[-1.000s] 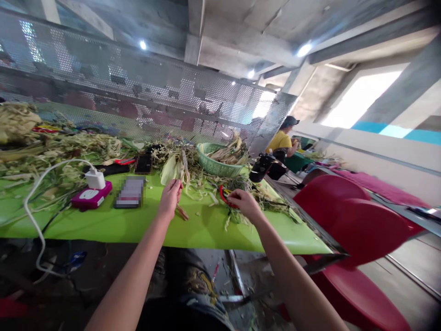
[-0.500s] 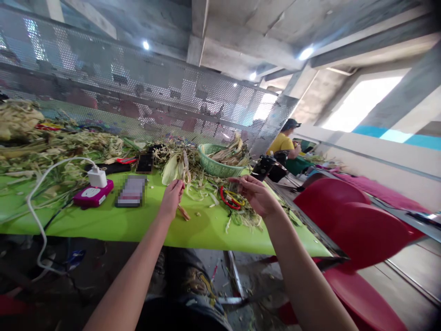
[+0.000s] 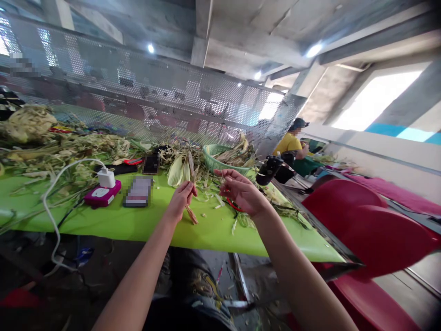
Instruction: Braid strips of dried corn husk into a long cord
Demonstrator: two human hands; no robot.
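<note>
My left hand (image 3: 182, 200) is closed around a bundle of corn husks (image 3: 177, 171) above the green table. Pale green, broad husk leaves fan out over its fingers, and a brown, twisted end (image 3: 191, 215) sticks out below. To the right, my right hand (image 3: 244, 192) is raised with thumb and forefinger pinched together. What lies in the pinch, if anything, is too small to make out. Beneath that hand a red curved piece (image 3: 234, 207), partly covered by it, lies among husk scraps.
A green basket (image 3: 214, 162) of dry husks stands behind my hands. Left are a phone (image 3: 138, 191), a purple box (image 3: 102, 193) with a white plug and cable, and husk heaps (image 3: 82, 146). Red chairs (image 3: 344, 207) stand right; a person in yellow (image 3: 287, 145) sits beyond.
My right hand has moved left, closer to the husk bundle, and now covers more of the red piece. My left hand keeps its grip. The view has shifted slightly.
</note>
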